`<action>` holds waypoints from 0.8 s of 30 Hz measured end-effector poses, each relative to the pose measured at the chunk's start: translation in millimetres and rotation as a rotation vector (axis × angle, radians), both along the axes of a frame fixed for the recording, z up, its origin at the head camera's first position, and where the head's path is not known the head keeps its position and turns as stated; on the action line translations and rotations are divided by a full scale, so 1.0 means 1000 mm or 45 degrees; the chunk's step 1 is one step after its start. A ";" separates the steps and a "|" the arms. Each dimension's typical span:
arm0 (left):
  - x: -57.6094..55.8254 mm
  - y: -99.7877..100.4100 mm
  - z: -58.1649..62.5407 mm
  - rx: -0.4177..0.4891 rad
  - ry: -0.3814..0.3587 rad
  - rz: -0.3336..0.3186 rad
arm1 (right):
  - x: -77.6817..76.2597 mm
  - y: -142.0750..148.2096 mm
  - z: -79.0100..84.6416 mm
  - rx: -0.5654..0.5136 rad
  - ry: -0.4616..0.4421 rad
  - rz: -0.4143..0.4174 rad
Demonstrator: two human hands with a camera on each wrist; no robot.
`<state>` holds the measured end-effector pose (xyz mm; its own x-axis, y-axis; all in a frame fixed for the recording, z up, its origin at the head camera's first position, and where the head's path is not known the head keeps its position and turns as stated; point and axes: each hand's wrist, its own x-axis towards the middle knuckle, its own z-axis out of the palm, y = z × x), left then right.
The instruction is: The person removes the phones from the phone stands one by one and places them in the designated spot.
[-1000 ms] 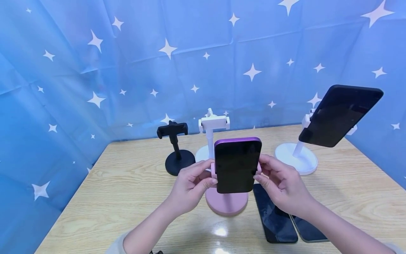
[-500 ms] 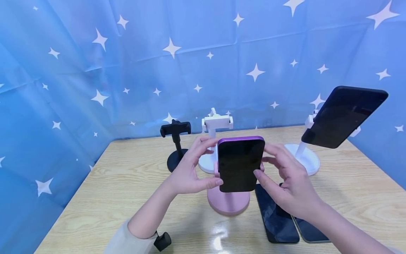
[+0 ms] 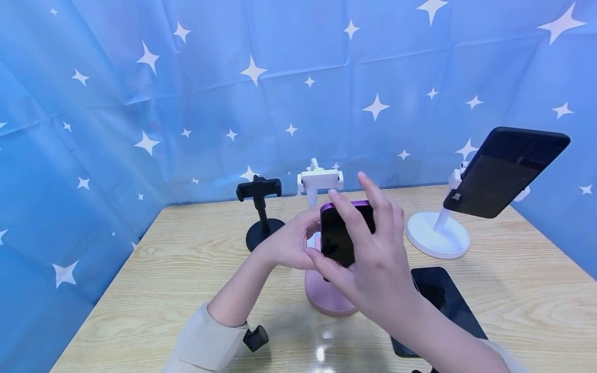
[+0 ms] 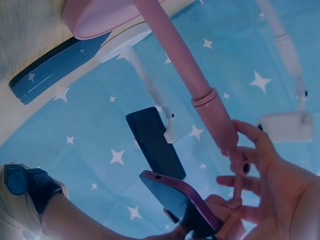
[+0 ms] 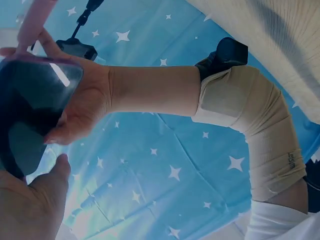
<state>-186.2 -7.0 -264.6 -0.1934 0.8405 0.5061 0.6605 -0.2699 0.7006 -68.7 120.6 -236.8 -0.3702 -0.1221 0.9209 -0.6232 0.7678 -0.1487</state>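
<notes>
A purple phone [image 3: 336, 235] with a dark screen sits upright in the clamp of a pink stand [image 3: 322, 298] at the middle of the wooden table [image 3: 186, 280]. My right hand [image 3: 354, 233] reaches across the screen, fingers over the phone's top edge and thumb at its lower left side. My left hand [image 3: 298, 243] is behind and left of the phone. In the left wrist view its fingers [image 4: 252, 150] curl round the joint at the top of the pink stand's pole [image 4: 175, 50], just behind the phone [image 4: 175, 195]. The right wrist view shows the screen [image 5: 35, 100] between both hands.
Behind stand an empty black stand [image 3: 261, 212] and an empty white stand [image 3: 318, 181]. At the right, a white stand [image 3: 437, 235] carries a tilted black phone [image 3: 508, 171]. Another dark phone [image 3: 443, 295] lies flat on the table near my right forearm.
My right hand has moved from the phone's right edge to across its front, with fingers over the top. My left hand has shifted from the left clamp edge to behind the phone.
</notes>
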 end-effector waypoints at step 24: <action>-0.010 0.001 -0.002 0.031 0.022 -0.051 | -0.018 -0.013 -0.005 0.006 0.064 -0.340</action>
